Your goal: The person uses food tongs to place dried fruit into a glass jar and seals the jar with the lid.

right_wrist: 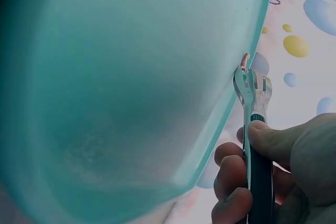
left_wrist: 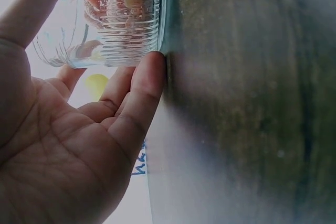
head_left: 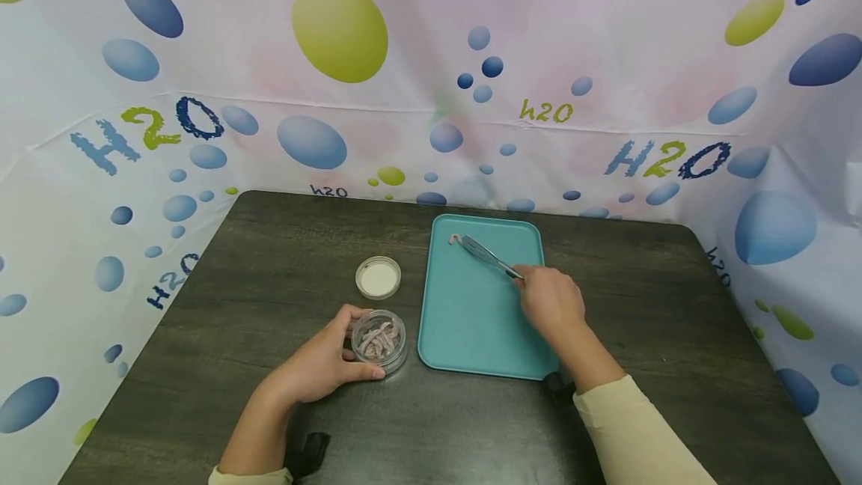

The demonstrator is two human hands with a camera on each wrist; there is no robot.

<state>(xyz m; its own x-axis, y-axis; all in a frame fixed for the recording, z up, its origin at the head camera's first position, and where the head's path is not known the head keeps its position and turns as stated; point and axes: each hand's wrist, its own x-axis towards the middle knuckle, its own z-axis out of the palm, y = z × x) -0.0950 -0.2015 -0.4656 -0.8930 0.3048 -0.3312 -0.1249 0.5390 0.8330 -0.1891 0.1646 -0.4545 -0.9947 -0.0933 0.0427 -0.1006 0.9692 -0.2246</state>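
My left hand [head_left: 322,363] grips a clear glass jar [head_left: 402,356] on the table, thumb at the near side and fingers around the far side. Inside the jar lie several pale pinkish strips [head_left: 379,340]. In the left wrist view the jar's ribbed wall [left_wrist: 123,40] shows between thumb and fingers. My right hand [head_left: 554,304] holds metal tongs [head_left: 486,254] by their dark handle [right_wrist: 261,182], over the turquoise tray [head_left: 465,313]. At the tong tips, near the tray's far left corner, is one small curved pinkish strip [head_left: 454,239].
A round lid [head_left: 378,278] with a pale inside lies behind the jar, left of the tray. All stand on a dark wood-grain table [head_left: 283,260]. A printed curtain [head_left: 404,96] with blue and green drops hangs along the table's back and sides.
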